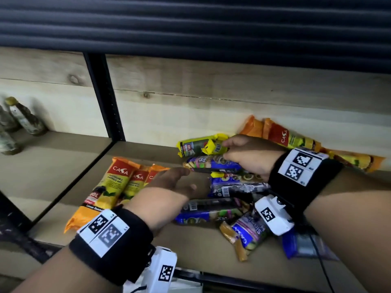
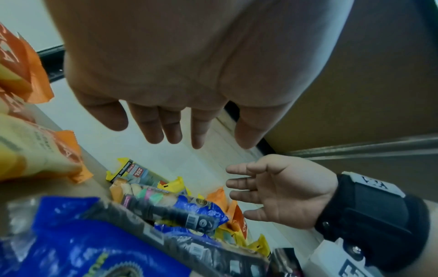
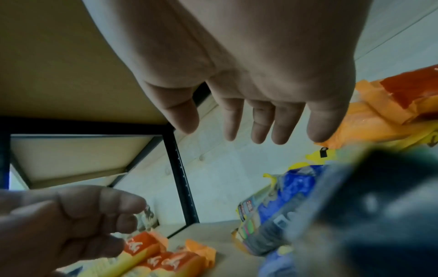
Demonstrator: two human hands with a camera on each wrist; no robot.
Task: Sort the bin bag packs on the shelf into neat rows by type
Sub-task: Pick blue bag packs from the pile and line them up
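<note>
Status: roughly a third done, my est.
Done: 3 orange packs (image 1: 118, 182) lined up side by side just under/left of left hand (image 1: 175, 182). That row looks ok.
Left: blue packs (image 1: 213, 210) still a loose heap between and below both hands, lying at mixed angles. One yellow pack (image 1: 201, 146) at right hand's (image 1: 249, 155) fingertips, near back wall; can't tell if touching. More orange packs (image 1: 285, 136) behind right wrist, well apart from the orange row, so need moving over.
Hands: left w/ fingers spread, relaxed, holding nothing, hovering over shelf (image 1: 190, 250). Right also empty per left-wrist cam, fingers loosely extended toward yellow pack.
Next, my guess: right grabs yellow or top blue pack, starts 2nd row. Packs slippery film, heap may slide.
</note>
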